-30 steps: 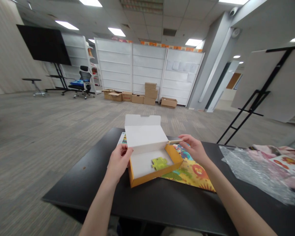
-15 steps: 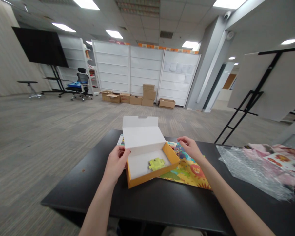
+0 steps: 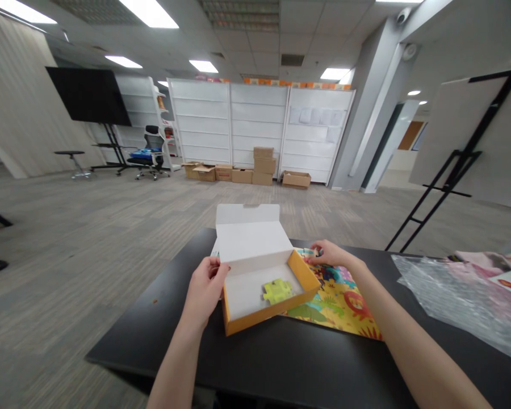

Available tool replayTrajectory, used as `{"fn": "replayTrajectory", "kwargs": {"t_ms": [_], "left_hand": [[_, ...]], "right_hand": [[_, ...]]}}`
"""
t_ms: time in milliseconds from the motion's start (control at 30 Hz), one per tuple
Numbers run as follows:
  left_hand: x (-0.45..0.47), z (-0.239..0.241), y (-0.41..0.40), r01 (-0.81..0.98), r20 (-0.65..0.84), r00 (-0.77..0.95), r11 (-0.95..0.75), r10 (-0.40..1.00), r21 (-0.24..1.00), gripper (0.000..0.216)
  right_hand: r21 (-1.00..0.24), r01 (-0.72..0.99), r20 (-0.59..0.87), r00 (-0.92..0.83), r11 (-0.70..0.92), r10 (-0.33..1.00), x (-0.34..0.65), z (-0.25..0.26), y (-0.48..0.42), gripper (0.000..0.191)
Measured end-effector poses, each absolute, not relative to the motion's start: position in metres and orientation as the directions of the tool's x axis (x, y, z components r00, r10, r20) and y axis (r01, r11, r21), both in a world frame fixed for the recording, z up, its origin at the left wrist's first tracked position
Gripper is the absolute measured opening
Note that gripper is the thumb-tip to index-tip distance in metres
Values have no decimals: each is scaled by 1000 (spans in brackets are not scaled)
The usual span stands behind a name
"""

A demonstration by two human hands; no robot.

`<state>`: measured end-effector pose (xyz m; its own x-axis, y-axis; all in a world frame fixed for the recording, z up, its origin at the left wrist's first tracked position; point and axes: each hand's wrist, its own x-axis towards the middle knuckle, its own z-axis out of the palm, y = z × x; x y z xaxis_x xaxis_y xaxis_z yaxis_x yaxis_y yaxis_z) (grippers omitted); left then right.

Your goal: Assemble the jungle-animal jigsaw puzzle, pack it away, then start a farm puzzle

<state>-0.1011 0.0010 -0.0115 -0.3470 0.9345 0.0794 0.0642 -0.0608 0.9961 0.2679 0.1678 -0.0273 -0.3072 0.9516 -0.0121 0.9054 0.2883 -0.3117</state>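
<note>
left fingers (image 3: pixel 212 263) grip the shallow, straight-sided yellow cardboard box (image 3: pixel 268 313).

raised lid (image 3: pixel 253 238) blocks the far side of the box (image 3: pixel 243 298), left hand (image 3: pixel 205 289) its left end, but there's room over the low front wall (image 3: pixel 259 316); plastic wrap (image 3: pixel 440 304) crowds the worktop (image 3: pixel 170 329) at right.

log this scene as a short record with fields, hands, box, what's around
left hand: holding left side of the box
right hand: at far part of the jigsaw picture; grip unclear
box state: lid open, orange outside, white inside
inside box: green jigsaw piece or pieces
table: black; clear plastic wrap at right
</note>
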Motion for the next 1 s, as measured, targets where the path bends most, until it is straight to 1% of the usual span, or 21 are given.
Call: {"fn": "replayTrajectory", "kwargs": {"t_ms": [67,133,200,233,300,367,467,533,633,700,733,767,833,900,967,1000], "left_hand": [[-101,-11,1,67,81,-351,-62,933,996,44],[-100,-11,2,71,88,-356,-67,930,995,43],[-100,-10,2,74,91,-359,-69,929,995,42],[-100,-10,2,74,90,-360,-68,929,995,41],[-100,-10,2,72,88,-356,-67,930,995,41],[-100,-10,1,72,85,-353,-64,932,995,41],[-100,-9,-1,75,84,-357,-61,930,995,43],[-100,-8,-2,79,86,-360,-61,929,995,45],[-100,-10,-2,85,93,-356,-66,930,994,43],[-101,-11,-1,88,96,-351,-69,931,994,42],[-101,-12,0,90,97,-351,-70,931,993,41],[-101,-12,0,94,98,-353,-69,930,993,42],[-102,-13,0,100,101,-361,-69,927,993,43],[-102,-13,0,102,104,-363,-71,926,992,44],[-104,-13,-1,107,110,-359,-77,927,991,45],[-105,-13,-2,111,115,-356,-81,927,991,45]], "right_hand": [[-323,904,12,-292,280,956,270,-26,168,53],[-360,893,62,-266,270,962,272,-22,168,44],[-436,859,107,-246,268,963,272,-16,168,33],[-482,830,121,-255,281,959,272,-12,168,31],[-565,758,135,-306,327,942,272,-5,167,34],[-620,698,149,-343,358,927,272,4,165,39],[-666,657,193,-306,354,932,272,25,156,44],[-688,619,242,-296,379,924,268,45,143,45],[-733,498,301,-373,463,878,249,75,114,41],[-735,447,269,-498,510,824,226,87,92,36],[-717,445,244,-560,536,792,212,90,82,32],[-682,449,242,-606,577,758,199,90,74,28],[-564,468,267,-676,680,687,175,85,61,20],[-497,452,235,-752,741,616,159,78,55,16],[-497,418,165,-815,760,556,157,74,55,17],[-515,411,153,-819,752,553,161,74,59,18]]}}
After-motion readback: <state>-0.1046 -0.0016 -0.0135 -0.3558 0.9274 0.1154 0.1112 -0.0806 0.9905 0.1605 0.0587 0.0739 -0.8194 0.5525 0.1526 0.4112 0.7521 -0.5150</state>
